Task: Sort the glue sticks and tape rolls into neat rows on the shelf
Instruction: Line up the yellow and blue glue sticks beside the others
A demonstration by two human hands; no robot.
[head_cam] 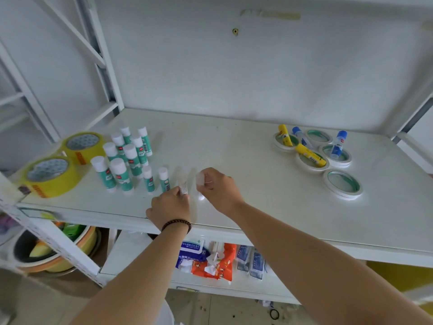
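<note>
White-capped glue sticks stand upright in a cluster on the shelf, just left of the left grip, which pinches a blurred small stick. The right grip, just beside it, is curled around a white-capped blurred item. Yellow tape rolls lie far left of both grips; white tape rolls carrying loose glue sticks lie well to the right.

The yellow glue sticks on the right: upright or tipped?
Tipped: both yellow glue sticks lie slanted across white tape rolls.
</note>
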